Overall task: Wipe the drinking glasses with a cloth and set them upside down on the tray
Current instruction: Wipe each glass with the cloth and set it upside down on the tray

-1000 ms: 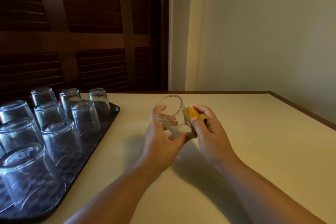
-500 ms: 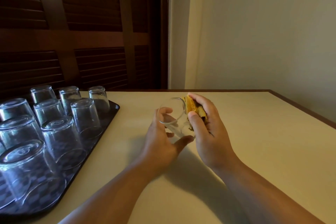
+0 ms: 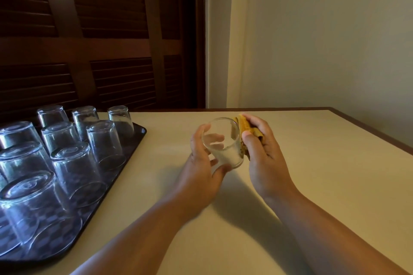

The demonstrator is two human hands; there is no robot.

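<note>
My left hand (image 3: pixel 202 169) grips a clear drinking glass (image 3: pixel 223 143) above the middle of the table, tilted with its mouth toward me and up. My right hand (image 3: pixel 263 154) holds a folded yellow-brown cloth (image 3: pixel 245 128) pressed against the right side of the glass. A dark tray (image 3: pixel 134 140) at the left carries several clear glasses (image 3: pixel 102 140) standing upside down in rows.
The cream table (image 3: pixel 312 163) has a brown edge along the back and right. Dark louvred wooden panels (image 3: pixel 100 40) stand behind the tray, and a pale wall (image 3: pixel 324 40) rises behind the table's right half.
The glass has turned in my left hand, its mouth now facing me more. My right hand with the cloth slid from the glass's lower side up toward the rim and along its right side.
</note>
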